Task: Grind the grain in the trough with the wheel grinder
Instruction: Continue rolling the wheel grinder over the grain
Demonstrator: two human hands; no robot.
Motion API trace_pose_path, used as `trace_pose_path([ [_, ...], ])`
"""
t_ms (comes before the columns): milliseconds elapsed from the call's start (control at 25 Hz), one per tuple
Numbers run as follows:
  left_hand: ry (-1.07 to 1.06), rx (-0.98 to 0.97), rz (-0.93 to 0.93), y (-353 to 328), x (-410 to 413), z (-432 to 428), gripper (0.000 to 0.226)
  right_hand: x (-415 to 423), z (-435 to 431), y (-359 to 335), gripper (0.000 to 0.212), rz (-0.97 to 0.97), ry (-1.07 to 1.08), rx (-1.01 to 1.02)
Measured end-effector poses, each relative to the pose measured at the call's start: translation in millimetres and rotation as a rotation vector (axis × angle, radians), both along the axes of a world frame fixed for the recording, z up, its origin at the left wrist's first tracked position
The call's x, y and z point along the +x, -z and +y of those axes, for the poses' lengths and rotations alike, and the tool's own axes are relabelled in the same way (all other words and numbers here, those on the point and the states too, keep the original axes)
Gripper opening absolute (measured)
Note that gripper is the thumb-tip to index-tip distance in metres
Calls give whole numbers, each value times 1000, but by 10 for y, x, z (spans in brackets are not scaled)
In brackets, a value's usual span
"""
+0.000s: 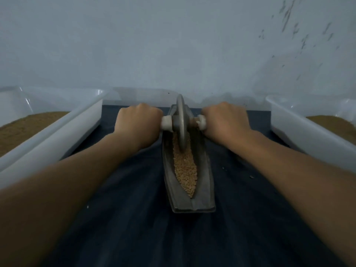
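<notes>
A long grey boat-shaped trough (204, 182) lies lengthwise on a dark blue cloth, pointing away from me. Tan grain (185, 170) fills its groove. A grey metal wheel grinder (180, 120) stands upright in the far half of the trough, its rim down in the grain. A pale axle handle (166, 123) runs through the wheel to both sides. My left hand (137, 122) grips the left end of the handle. My right hand (225, 120) grips the right end, fingers curled round it.
A white plastic tub (63, 132) holding brown ground material stands at the left, and a second white tub (300, 132) with similar material at the right. A pale wall rises just behind the trough. A few stray grains lie on the cloth (134, 218).
</notes>
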State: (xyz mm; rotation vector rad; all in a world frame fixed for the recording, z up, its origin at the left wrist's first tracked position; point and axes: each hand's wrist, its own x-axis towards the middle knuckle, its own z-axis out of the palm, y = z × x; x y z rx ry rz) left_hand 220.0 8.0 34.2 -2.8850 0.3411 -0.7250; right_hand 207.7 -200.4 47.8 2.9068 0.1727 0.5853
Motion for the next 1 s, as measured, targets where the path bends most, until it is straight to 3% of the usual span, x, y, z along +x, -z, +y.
trace_pose_path([
  [40, 57, 13, -27, 27, -96, 66, 4, -116, -73, 43, 8, -53, -46, -66],
  [160, 225, 94, -244, 210, -444, 237, 35, -562, -244, 275, 34, -340, -151, -126],
  [280, 176, 67, -227, 233, -322, 209, 33, -392, -185, 249, 31, -266, -57, -131],
  [400, 6, 19, -109, 91, -23, -3, 5, 3, 23, 108, 12, -118, 18, -9],
  [480, -11, -16, -33, 47, 21, -27, 5, 65, 51, 37, 10, -73, -10, -21],
  [640, 185, 83, -212, 185, -428, 234, 27, -429, -257, 173, 45, -245, -198, -183],
  [720, 228, 82, -263, 190, -498, 253, 33, -524, -366, 289, 52, -316, -224, -136],
  [840, 51, 178, -212, 111, -302, 38, 25, -259, -236, 363, 38, -229, -109, -23],
  [920, 42, 152, -184, -14, -48, -132, 7, -23, -108, 297, 17, -141, 19, 92],
  [1000, 51, 155, -129, -80, 44, -114, 6, 35, -115, 231, 10, -61, 26, 69],
])
